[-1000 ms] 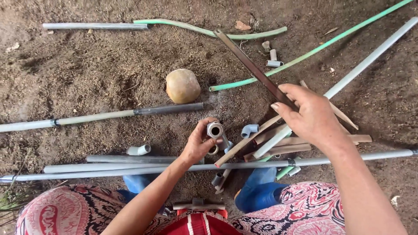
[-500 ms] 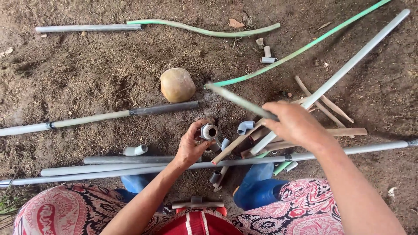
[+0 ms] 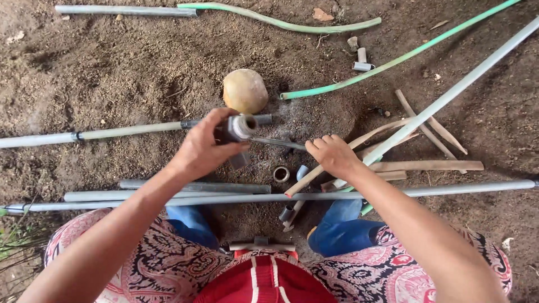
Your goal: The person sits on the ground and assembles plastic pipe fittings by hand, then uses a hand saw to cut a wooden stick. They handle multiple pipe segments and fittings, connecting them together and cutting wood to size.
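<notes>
My left hand (image 3: pixel 202 147) grips a short grey pipe fitting (image 3: pixel 240 128), lifted above the dirt with its open end facing right. My right hand (image 3: pixel 332 155) holds a thin dark blade-like strip (image 3: pixel 276 142) whose tip points into the fitting's mouth. Just below, a small ring-shaped fitting (image 3: pixel 281 174) lies on the ground beside a short grey pipe piece (image 3: pixel 302 171). A round tan stone (image 3: pixel 245 90) sits behind the hands.
Long grey pipes (image 3: pixel 449 189) lie across the ground in front of my knees, another (image 3: pixel 460 87) runs diagonally at right. Green hoses (image 3: pixel 393 59) curve along the back. Wooden sticks (image 3: pixel 426 165) are piled at right. Small pipe offcuts (image 3: pixel 361 60) lie far back.
My left hand lifted the fitting up and leftward. My right hand came down and left, swinging the thin strip from raised and angled to level, with its tip at the fitting.
</notes>
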